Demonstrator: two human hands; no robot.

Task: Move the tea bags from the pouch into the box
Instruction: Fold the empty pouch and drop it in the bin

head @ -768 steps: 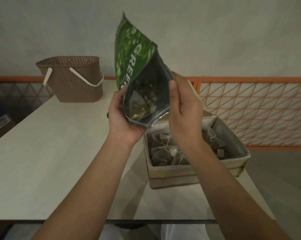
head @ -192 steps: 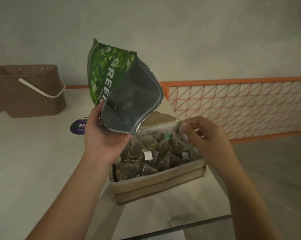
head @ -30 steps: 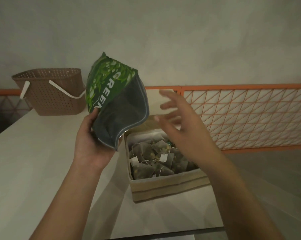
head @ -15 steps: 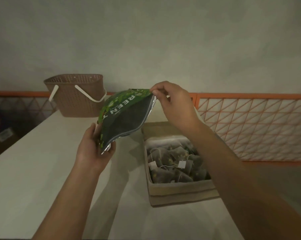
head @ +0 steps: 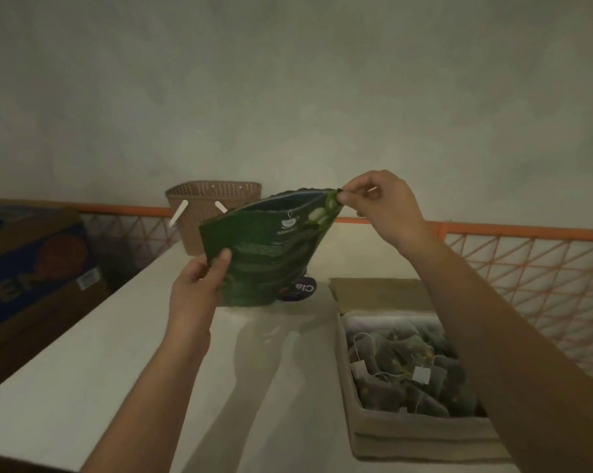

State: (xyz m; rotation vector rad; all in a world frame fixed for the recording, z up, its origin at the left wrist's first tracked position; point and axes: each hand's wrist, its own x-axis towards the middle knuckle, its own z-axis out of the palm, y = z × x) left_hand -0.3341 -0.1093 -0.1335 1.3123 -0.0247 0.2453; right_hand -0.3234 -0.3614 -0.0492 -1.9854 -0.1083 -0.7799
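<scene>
Both hands now hold the pouch (head: 271, 254) upright, mouth at twelve o'clock: left hand (head: 199, 285) grips its edge, right hand (head: 380, 206) pinches the top corner. No longer tipped over the box (head: 421, 435), it looks emptied, tea bags (head: 407, 370) inside.

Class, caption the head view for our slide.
Both hands hold the green tea pouch upright beside the box of tea bags.

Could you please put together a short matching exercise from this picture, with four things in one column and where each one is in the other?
Things:
1. pouch
2. tea bags
3. basket
4. cardboard carton

Places:
A. beyond the table's left edge
B. held above the table by both hands
C. at the far end of the table, behind the pouch
D. piled in the box

Pairs: 1-B, 2-D, 3-C, 4-A

The left hand grips the pouch's lower side; the right hand pinches its top corner.
</scene>
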